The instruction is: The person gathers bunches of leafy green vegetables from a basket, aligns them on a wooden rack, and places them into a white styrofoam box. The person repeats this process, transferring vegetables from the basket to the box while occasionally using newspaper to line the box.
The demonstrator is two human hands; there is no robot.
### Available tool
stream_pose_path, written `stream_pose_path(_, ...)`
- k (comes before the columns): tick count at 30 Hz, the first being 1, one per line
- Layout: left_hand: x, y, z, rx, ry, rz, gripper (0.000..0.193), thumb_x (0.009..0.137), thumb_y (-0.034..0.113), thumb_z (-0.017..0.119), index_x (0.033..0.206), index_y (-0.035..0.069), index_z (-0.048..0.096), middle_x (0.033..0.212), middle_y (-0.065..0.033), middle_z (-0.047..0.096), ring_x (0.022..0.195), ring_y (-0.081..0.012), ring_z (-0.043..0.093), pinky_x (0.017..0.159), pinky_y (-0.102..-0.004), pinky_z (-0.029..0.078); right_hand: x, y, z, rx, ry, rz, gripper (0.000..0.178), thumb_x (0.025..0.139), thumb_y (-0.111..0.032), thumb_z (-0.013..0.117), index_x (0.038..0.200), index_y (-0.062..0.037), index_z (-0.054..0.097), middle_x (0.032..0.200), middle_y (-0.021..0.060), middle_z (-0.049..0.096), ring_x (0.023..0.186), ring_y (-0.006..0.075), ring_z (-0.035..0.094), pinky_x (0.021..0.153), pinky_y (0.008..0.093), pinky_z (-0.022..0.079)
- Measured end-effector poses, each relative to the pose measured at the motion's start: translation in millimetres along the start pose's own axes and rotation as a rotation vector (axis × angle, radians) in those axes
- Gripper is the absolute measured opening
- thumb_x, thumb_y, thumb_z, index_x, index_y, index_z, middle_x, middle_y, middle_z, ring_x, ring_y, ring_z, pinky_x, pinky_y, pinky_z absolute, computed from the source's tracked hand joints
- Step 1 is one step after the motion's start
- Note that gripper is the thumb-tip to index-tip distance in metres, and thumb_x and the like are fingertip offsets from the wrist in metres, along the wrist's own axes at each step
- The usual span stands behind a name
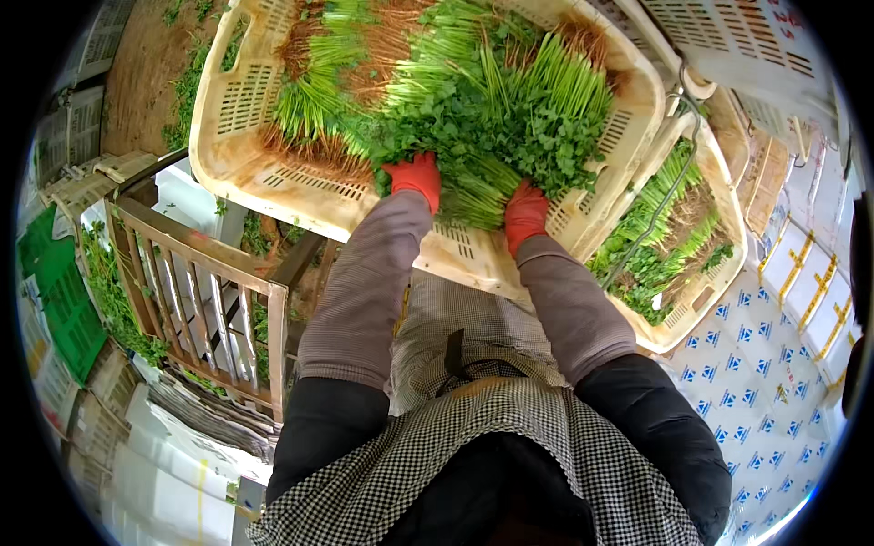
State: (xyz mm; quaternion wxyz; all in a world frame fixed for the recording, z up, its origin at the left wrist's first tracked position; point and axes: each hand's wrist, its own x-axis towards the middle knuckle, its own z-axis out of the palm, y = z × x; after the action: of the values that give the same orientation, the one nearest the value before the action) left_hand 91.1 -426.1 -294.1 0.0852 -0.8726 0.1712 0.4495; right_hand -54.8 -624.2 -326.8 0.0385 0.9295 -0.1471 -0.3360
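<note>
A big cream plastic crate in front of me is filled with bunches of leafy green herbs, apparently coriander, with pale stems and reddish-brown roots. One bunch of coriander lies crosswise at the crate's near side, between my hands. My left hand, in a red glove, closes on its leafy left side, the fingertips partly sunk in the leaves. Also gloved in red, my right hand grips the right side of this bunch, where its stems come together. The root end is hidden by that hand.
A second cream crate with more coriander stands at the right, a bent metal wire crossing it. Left of me is a slatted wooden frame. A white crate rises at the far right. Blue-printed sheeting covers the lower right.
</note>
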Motion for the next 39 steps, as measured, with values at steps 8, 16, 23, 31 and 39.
stream_pose_path(8, -114, -34, -91, -0.011, 0.259, 0.406, 0.064, 0.092, 0.021, 0.058, 0.152, 0.016, 0.035, 0.158, -0.0113, 0.036, 0.139, -0.0389, 0.042, 0.109, -0.0583, 0.038, -30, 25, -118, 0.297, -0.246, -0.202, 0.048, 0.076, -0.029, 0.074, 0.111, -0.0012, 0.06, 0.098, 0.0212, 0.072, 0.089, 0.0386, 0.07, 0.078, 0.0441, 0.056)
stream_pose_path(16, -104, 52, -67, -0.315, 0.704, 0.755, 0.078, 0.067, 0.021, 0.079, 0.14, 0.018, 0.051, 0.141, -0.0081, 0.055, 0.133, -0.0293, 0.05, 0.115, -0.054, 0.031, -75, 24, -220, 1.29, -0.396, -0.151, 0.034, 0.08, -0.017, 0.07, 0.109, 0.0011, 0.069, 0.093, 0.0101, 0.072, 0.085, 0.0184, 0.067, 0.074, 0.0316, 0.052)
stream_pose_path(23, -101, 1, -80, -0.83, 0.597, 0.729, 0.041, 0.072, 0.01, 0.078, 0.111, 0.016, 0.071, 0.119, -0.0047, 0.069, 0.115, -0.0264, 0.063, 0.111, -0.0476, 0.039, -48, 73, -202, 1.539, 0.421, -0.054, 0.033, 0.095, -0.012, 0.059, 0.126, -0.0027, 0.065, 0.11, 0.0119, 0.071, 0.099, 0.016, 0.064, 0.089, 0.0288, 0.051)
stream_pose_path(31, -95, -7, -68, -0.765, 0.582, 0.797, 0.028, 0.076, 0.009, 0.078, 0.103, 0.014, 0.072, 0.11, -0.0013, 0.072, 0.118, -0.0261, 0.062, 0.111, -0.0479, 0.038, 1, -9, -58, 1.437, -0.261, 0.02, 0.043, 0.097, -0.029, 0.061, 0.132, -0.0038, 0.06, 0.126, 0.02, 0.064, 0.109, 0.0268, 0.065, 0.097, 0.0338, 0.048)
stream_pose_path(39, -109, 5, -66, -0.594, 0.519, 0.877, 0.037, 0.069, 0.013, 0.08, 0.105, 0.019, 0.071, 0.117, 0.0003, 0.069, 0.121, -0.0278, 0.06, 0.11, -0.0514, 0.037, -10, -64, 117, 2.227, -0.277, 0.293, 0.038, 0.092, -0.023, 0.065, 0.124, -0.0026, 0.063, 0.116, 0.0098, 0.065, 0.101, 0.0208, 0.059, 0.088, 0.0357, 0.05)
